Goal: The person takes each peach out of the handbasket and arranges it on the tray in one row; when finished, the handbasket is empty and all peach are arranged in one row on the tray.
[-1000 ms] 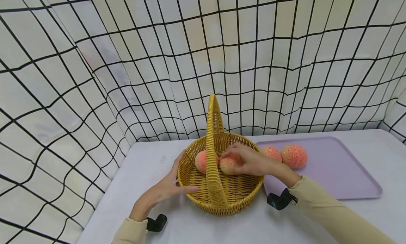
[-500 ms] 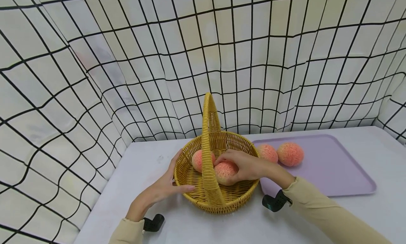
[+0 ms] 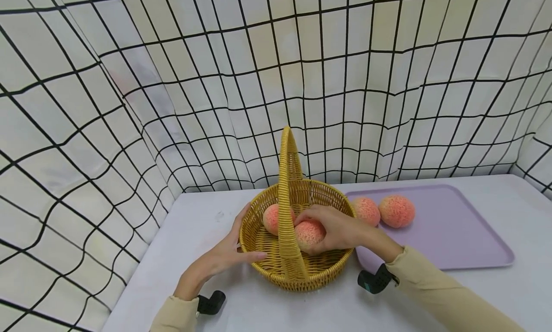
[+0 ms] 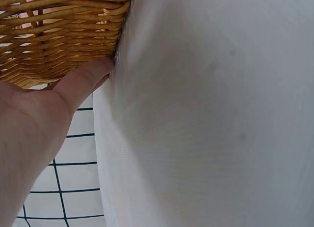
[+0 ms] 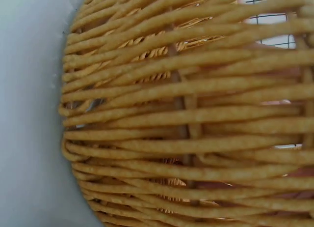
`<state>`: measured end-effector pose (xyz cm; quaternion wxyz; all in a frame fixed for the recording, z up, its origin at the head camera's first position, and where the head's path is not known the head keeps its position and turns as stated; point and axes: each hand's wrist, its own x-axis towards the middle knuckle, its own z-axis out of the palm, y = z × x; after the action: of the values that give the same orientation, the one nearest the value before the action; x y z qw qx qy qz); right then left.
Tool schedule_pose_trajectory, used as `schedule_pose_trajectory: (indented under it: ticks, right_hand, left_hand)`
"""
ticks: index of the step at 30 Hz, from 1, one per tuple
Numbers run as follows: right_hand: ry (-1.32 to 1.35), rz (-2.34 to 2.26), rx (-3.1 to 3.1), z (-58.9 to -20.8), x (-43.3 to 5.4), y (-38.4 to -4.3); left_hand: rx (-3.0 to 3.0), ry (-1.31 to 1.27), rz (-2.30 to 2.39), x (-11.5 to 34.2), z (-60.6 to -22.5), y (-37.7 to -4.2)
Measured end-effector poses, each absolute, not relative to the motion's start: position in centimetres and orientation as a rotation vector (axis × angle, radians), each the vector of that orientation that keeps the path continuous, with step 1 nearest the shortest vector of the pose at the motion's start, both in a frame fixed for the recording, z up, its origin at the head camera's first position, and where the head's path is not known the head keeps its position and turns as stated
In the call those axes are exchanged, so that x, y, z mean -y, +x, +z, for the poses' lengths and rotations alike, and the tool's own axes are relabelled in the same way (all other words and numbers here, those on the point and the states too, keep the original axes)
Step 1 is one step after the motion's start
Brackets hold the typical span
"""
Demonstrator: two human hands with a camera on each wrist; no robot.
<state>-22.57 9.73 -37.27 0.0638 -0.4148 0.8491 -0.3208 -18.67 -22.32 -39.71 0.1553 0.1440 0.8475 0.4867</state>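
A round wicker basket [image 3: 319,279] with a tall arched handle stands on the table. My right hand [image 3: 334,226] reaches over its right rim and holds a pinkish-orange, speckled peach [image 3: 309,234] low inside. Another peach [image 3: 271,219] lies in the basket farther left, partly behind the handle. My left hand [image 3: 224,252] rests against the basket's left side, thumb stretched over the near rim and fingers along the outer wall. In the left wrist view, straight fingers [image 4: 86,79] touch the woven wall near its base. Weave [image 5: 186,114] fills the right wrist view and mostly hides the right hand.
Right of the basket lies a flat lilac tray [image 3: 448,236]. Two more peaches sit at its left end, one [image 3: 366,211] beside the basket rim and one [image 3: 396,211] next to it. White walls with black netting [image 3: 336,92] surround the table [image 3: 327,313].
My right hand has moved the peach it holds slightly left and toward me inside the basket. My left hand keeps its place on the basket. The head view has shifted a little.
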Motion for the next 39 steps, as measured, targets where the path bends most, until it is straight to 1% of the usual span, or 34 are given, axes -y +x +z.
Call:
schedule_pose_trajectory:
  ticks: [5,9,13,16,20,24,27,30,34,39]
  right_hand:
    - [-1.238,-1.192,-2.585,-37.1,-10.4,-21.6]
    - [-1.131,-1.309,-2.64,-36.1,-12.1,-20.2]
    - [-1.025,-1.463,-2.567,-34.3,-14.8,-18.9]
    - [-1.011,-1.544,-2.523,-33.1,-17.0,-18.5]
    - [-1.027,-1.441,-2.742,-32.4,-20.5,-18.4]
    - [-0.976,-1.337,-2.948,-32.7,-24.5,-18.2]
    - [-0.858,-1.345,-3.014,-33.5,-27.7,-18.0]
    - [-0.678,-1.382,-3.031,-34.5,-30.4,-17.7]
    - [-0.473,-1.349,-3.064,-35.9,-32.7,-18.0]
    - [-0.337,-1.207,-3.095,-37.9,-34.2,-19.2]
  left_hand:
    - [-2.421,0.387,1.397,22.3,-39.8,-18.6]
    - [-2.421,0.391,1.391,22.2,-39.9,-18.7]
    - [-2.417,0.411,1.402,22.2,-39.8,-19.0]
    - [-2.411,0.406,1.415,22.3,-39.8,-19.1]
    - [-2.426,0.387,1.401,22.5,-39.9,-18.9]
    - [-2.436,0.377,1.387,22.7,-40.0,-18.7]
    - [-2.431,0.384,1.393,22.7,-40.0,-18.6]
    - [-2.429,0.398,1.395,22.7,-40.0,-18.6]
    - [-2.429,0.407,1.398,22.6,-39.9,-18.6]
    - [-2.418,0.414,1.407,22.4,-39.9,-18.7]
